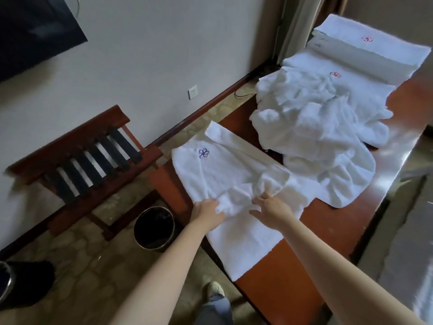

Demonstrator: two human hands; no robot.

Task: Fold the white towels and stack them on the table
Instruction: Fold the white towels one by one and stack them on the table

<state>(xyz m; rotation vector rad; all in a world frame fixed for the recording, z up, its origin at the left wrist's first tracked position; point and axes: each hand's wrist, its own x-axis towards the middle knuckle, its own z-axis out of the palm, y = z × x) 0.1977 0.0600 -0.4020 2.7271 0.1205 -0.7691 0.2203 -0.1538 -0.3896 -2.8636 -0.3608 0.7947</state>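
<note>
White towel (225, 174), 7 o'clock on table (304, 242): left hand (207, 213) grips its bunched edge; right hand (271, 208) presses it, fingers straight. Risk: overhanging edge may drag it floorward.

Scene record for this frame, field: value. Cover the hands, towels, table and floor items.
left hand: grips a bunched edge of the blue-flower towel
right hand: rests on the same towel, fingers spread
towel pile: unfolded, mid-table
folded towels: far end of the table, red emblems
table: reddish wood
floor: wastebasket, luggage rack
</note>
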